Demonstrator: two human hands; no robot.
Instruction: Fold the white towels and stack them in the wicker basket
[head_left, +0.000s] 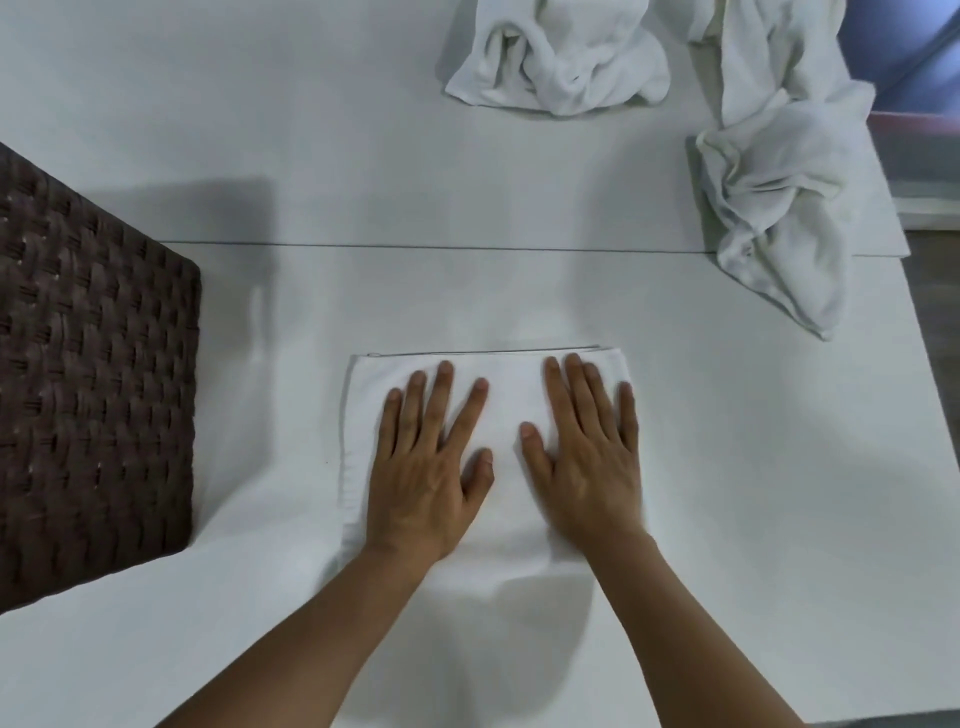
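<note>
Left hand (423, 467): flat, palm down on the folded towel (506, 410); fingers spread, thumb angled toward the middle. Grasping nothing, just pressing.
Right hand (587, 462): flat, palm down on the same towel, just beside the left hand but apart from it; fingers close together, tips near the far edge. Released, nothing clasped.
Forearms: both bare, coming in from the near edge and converging slightly toward the towel.
Folded towel: white, a neat rectangle lying on the white table (311, 156), straight in front of the person; far edge shows stacked layers. Near edge partly hidden by the wrists.
Wicker basket (93, 364): dark brown weave, at the left, standing on the table near the folded towel without touching it. Only its side wall shows; inside is out of view.
Crumpled towel (556, 57): white, bunched at the far edge of the table.
Second crumpled towel (779, 208): white, twisted heap at the far right, lying across the table seam (415, 246).
</note>
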